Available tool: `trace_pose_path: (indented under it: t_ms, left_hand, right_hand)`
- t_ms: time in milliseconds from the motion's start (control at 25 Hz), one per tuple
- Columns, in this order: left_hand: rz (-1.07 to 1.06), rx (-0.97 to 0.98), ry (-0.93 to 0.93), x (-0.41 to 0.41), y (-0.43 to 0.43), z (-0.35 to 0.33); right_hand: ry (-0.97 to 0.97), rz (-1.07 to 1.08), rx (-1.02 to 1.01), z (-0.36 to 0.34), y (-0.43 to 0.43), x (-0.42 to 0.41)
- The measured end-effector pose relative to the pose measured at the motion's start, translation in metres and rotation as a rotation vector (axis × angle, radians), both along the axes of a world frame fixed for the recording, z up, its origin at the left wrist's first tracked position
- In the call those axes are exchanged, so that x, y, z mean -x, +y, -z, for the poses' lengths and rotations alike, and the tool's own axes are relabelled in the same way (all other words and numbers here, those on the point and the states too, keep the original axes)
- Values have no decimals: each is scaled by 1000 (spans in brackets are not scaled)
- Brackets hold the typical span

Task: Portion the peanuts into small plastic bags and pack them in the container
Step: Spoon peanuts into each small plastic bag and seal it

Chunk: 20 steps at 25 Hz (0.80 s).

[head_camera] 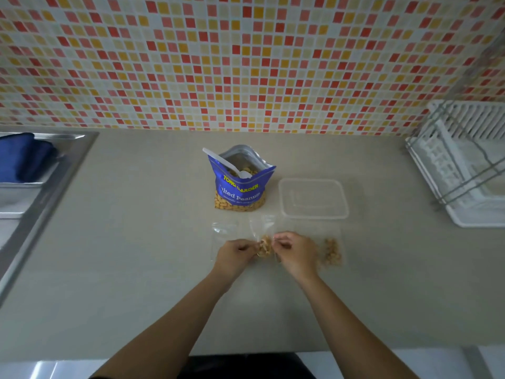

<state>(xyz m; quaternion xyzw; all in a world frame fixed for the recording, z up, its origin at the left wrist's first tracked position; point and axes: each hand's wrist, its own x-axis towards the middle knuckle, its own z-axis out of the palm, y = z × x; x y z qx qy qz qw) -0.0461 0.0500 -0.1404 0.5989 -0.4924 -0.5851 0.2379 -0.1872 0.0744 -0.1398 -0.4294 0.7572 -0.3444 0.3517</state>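
Observation:
A blue peanut pouch (pixel 240 187) stands open at the centre of the counter with a white plastic spoon (pixel 226 163) resting inside it. To its right sits a clear plastic container (pixel 313 213), nothing visible in it. In front, my left hand (pixel 235 255) and my right hand (pixel 296 254) each pinch one side of a small clear bag of peanuts (pixel 265 246) held between them. Another small bag with peanuts (pixel 332 251) lies flat just right of my right hand. A flat clear bag (pixel 225 229) lies behind my left hand.
A steel sink (pixel 41 192) with a dark blue item (pixel 24 157) in it is set into the counter at the left. A white dish rack (pixel 464 170) stands at the right. Tiled wall runs along the back.

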Motion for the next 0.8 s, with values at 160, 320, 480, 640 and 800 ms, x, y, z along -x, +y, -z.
trace_pose_path:
  t_ms: [160,320,480,640,800]
  left_hand:
    - [20,187,-278,7,2,9]
    - [139,326,-460,7,0,12]
    - [273,429,-673,-14,-10,9]
    - [184,568,-600,-56,-44,7]
    - [350,568,-636,-72,-78,16]
  right_hand:
    - [128,20,-37,12,1,-6]
    - [290,-27,-61,9,-3,-8]
    - [406,-93,56,-2,-12,-13]
    - [460,-337,90,4,-29,-32]
    - [537,-500,13,15,-54,-59]
